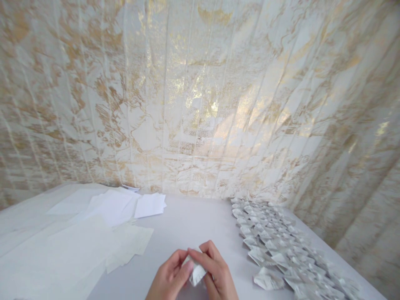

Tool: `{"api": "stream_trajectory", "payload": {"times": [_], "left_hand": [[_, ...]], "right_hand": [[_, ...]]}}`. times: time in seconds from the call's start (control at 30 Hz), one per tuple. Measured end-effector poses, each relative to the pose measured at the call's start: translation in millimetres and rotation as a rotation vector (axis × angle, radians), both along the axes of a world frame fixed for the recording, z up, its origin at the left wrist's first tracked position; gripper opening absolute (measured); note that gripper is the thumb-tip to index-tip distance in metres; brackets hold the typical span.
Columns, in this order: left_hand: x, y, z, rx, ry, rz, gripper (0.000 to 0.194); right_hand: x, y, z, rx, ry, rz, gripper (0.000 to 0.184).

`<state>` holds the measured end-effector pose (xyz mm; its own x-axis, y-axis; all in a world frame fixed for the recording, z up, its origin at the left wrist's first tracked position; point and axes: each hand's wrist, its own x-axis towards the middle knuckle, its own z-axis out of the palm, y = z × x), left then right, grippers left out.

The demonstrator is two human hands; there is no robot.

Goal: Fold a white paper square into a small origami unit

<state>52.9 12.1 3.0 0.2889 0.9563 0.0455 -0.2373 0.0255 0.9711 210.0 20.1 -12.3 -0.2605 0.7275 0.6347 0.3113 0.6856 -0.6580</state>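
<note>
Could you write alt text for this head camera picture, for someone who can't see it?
Two hands, left hand and right hand, pinch a small folded white paper over a white table. Flat paper sheets lie left; rows of folded paper pieces lie right.

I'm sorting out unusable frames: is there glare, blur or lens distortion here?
Head view: gold glare on the wall covering; its stripes bow outward, a wide-lens effect; soft overall, the folded paper pieces smear toward the right edge; the left hand and right hand on a small folded paper stay readable.
</note>
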Motion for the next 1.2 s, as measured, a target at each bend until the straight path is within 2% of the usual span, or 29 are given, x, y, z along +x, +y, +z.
{"api": "stream_trajectory", "payload": {"times": [0.1, 0.23, 0.33, 0.43, 0.63, 0.73, 0.83, 0.97, 1.1, 1.2], "left_hand": [[-0.5, 2.4, -3.8, -0.018, -0.017, 0.059, 0.048], [-5.8, 6.6, -8.0, 0.028, 0.098, 0.066, 0.049], [-7.8, 7.0, -8.2, 0.068, 0.143, 0.07, 0.046], [-7.4, 6.0, -7.7, 0.159, 0.257, 0.091, 0.044], [-6.8, 5.5, -7.5, 0.215, 0.357, 0.088, 0.044], [-6.7, 5.6, -7.2, 0.197, 0.375, 0.101, 0.047], [-5.9, 4.7, -7.1, 0.198, 0.38, 0.063, 0.04], [-4.0, 2.4, -7.0, 0.223, 0.385, -0.005, 0.023], [-3.6, 1.1, -6.9, 0.235, 0.409, 0.012, 0.021], [-4.2, 1.9, -6.3, 0.214, 0.362, 0.012, 0.032]], "right_hand": [[-2.8, 0.3, -5.6, 0.029, -0.034, 0.018, 0.041], [-0.9, 1.3, -4.2, -0.015, 0.102, 0.057, 0.046], [3.0, 1.1, 2.5, -0.095, 0.211, 0.04, 0.034], [4.1, -0.3, 7.3, -0.191, 0.233, 0.024, 0.019], [-0.6, -0.1, 0.3, -0.358, 0.373, -0.065, 0.04], [-2.3, 1.5, -4.8, -0.496, 0.476, -0.032, 0.044], [-2.4, 2.9, -5.2, -0.566, 0.551, -0.015, 0.045], [-1.1, 4.6, -3.0, -0.587, 0.61, -0.026, 0.046], [-0.5, 4.5, -3.8, -0.559, 0.569, -0.021, 0.044], [1.4, 1.3, 1.3, -0.374, 0.445, -0.071, 0.029]]}}
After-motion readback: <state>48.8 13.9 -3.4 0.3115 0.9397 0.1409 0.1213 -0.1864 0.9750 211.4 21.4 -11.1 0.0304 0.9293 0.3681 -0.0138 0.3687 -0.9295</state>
